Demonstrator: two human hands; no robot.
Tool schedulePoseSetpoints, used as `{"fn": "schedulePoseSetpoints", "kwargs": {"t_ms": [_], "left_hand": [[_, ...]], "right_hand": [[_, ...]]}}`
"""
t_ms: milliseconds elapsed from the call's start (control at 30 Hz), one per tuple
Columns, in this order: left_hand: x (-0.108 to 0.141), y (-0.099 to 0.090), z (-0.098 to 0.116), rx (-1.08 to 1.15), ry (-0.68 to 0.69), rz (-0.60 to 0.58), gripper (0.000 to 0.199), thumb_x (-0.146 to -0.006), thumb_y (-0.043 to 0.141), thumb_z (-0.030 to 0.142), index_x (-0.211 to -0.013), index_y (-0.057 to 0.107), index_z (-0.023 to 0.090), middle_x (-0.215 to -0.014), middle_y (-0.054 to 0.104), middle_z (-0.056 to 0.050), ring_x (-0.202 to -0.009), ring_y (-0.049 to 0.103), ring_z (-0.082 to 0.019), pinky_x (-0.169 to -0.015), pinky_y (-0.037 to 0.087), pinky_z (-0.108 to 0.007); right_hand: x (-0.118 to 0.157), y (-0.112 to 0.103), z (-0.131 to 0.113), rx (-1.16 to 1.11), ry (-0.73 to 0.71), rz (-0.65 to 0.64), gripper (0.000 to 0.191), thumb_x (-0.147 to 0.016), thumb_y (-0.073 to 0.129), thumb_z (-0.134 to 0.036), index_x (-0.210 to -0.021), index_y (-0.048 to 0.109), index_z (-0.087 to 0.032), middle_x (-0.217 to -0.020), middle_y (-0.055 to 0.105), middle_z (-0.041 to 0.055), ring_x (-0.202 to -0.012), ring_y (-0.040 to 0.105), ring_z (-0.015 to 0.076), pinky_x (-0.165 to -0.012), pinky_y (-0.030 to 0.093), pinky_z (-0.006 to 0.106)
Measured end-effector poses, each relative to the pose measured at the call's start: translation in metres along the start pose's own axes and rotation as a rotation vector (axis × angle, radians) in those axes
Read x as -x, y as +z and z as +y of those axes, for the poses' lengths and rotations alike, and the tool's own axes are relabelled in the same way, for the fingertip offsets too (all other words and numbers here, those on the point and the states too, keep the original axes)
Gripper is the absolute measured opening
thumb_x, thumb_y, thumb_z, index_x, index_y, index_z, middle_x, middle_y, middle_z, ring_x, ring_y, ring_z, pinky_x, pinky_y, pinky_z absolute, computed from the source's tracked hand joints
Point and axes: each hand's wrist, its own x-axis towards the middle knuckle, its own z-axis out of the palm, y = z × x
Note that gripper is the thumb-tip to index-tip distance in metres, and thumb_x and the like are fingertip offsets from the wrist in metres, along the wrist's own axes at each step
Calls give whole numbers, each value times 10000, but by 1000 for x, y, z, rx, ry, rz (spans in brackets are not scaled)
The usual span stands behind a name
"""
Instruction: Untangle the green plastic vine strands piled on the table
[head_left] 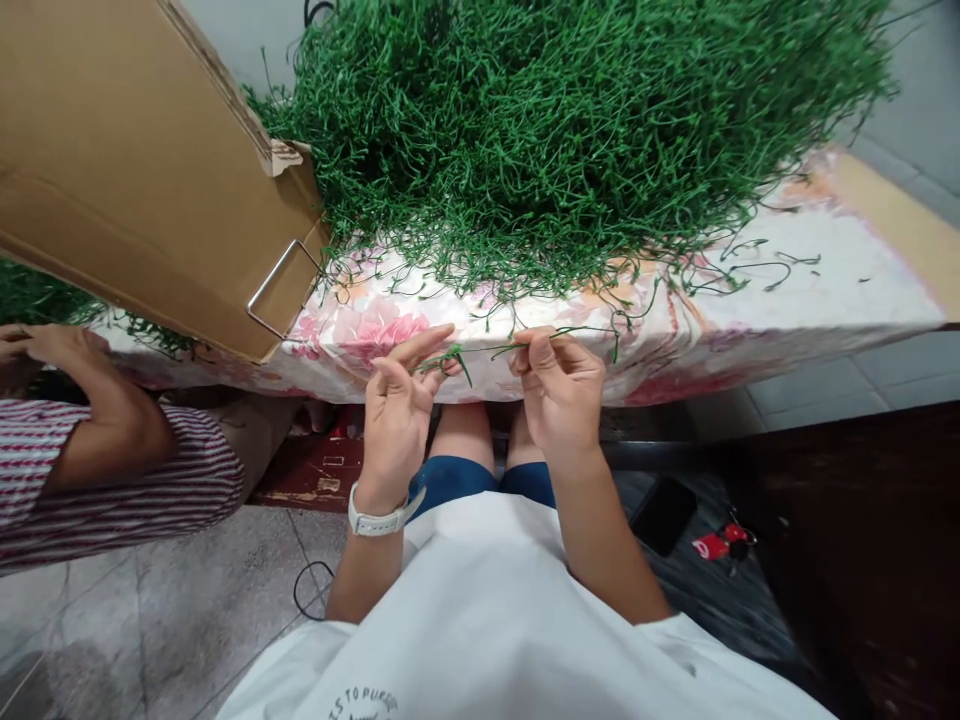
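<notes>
My left hand (397,425), a white watch on its wrist, is raised at the near edge of the table. Its index finger and thumb are apart, while a few thin green stems (456,360) are held at its other fingers, partly hidden. Across from it, my right hand (564,390) pinches a green stem (504,348) between thumb and index finger. That stem stretches across the gap between both hands. Just beyond them lies a large heap of similar wiry green stems (555,150) with small bud-like tips, some strewn toward the edge.
A flowered cloth (810,290) covers the table. At left stands a cardboard box (135,170) with a metal wire loop (274,285) by its corner. Beyond it, another person's arm (112,390) works. A black phone (664,515) and red-tagged keys (721,542) lie low at right.
</notes>
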Motion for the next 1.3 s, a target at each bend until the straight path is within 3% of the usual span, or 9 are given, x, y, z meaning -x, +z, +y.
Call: {"fn": "schedulePoseSetpoints", "kwargs": {"t_ms": [100,233,467,600,667,767,900,1100,1300], "left_hand": [[1,-6,5,49,-48,-39,493,-998,475,672,-1152,754,295,-1315,752,-103,-1191,727,-226,-1051,599,-444],[1,-10,1,-144,62,49,468,-1009,513,621,-1195,755,267,-1225,776,-96,-1175,728,-197,-1093,568,-389],[12,6,-13,-235,16,-296,544,-1016,462,642,-1311,724,268,-1332,711,-115,-1201,679,-209,-1048,546,-329],[12,-7,-20,-464,18,-346,475,-1054,462,548,-1341,702,255,-1321,680,-109,-1156,666,-203,-1042,519,-313],[8,-18,-24,-509,9,-306,418,-1055,495,506,-1301,716,249,-1278,691,-92,-1130,669,-189,-1014,522,-288],[0,-30,-29,-531,-25,-164,356,-1042,540,490,-1191,744,239,-1186,730,-60,-1034,690,-161,-948,536,-258],[-7,-35,-28,-527,-34,-8,339,-1012,583,522,-1109,745,239,-1129,753,-34,-990,696,-161,-907,541,-257],[-14,-35,-28,-644,-6,-49,354,-970,616,560,-1046,760,246,-1091,751,-36,-1001,690,-196,-928,531,-291],[-18,-42,-33,-665,-5,-75,353,-967,610,555,-1022,756,238,-1107,738,-58,-1043,686,-229,-956,531,-332]], "right_hand": [[-2,-9,-4,-39,-46,71,337,-711,924,-530,-739,791,-222,-690,649,-12,-566,491,83,-560,396,255],[-9,-22,-17,-79,-114,109,315,-710,931,-514,-734,802,-228,-659,643,-22,-539,510,69,-531,395,226],[-3,-37,-23,45,-99,-12,264,-881,806,-488,-967,833,-240,-813,738,16,-634,595,89,-592,481,227],[-12,-55,-38,118,-112,-12,314,-910,755,-534,-990,817,-236,-840,741,30,-656,635,122,-600,541,267],[-28,-68,-59,160,-226,71,309,-889,775,-545,-974,810,-250,-835,732,20,-638,629,116,-587,547,264],[-68,-90,-105,255,-608,262,276,-866,805,-537,-976,777,-285,-861,716,2,-677,641,116,-625,567,260],[-137,-119,-156,529,-960,402,305,-937,700,-583,-1056,701,-301,-1048,708,36,-890,697,173,-886,625,385],[-228,-154,-176,869,-1025,318,399,-961,600,-640,-1014,746,-273,-1128,622,94,-1120,677,242,-975,612,439],[-255,-168,-175,1250,-849,380,342,-1035,486,-419,-1139,768,-255,-1172,683,119,-1183,679,285,-1015,605,458]]}}
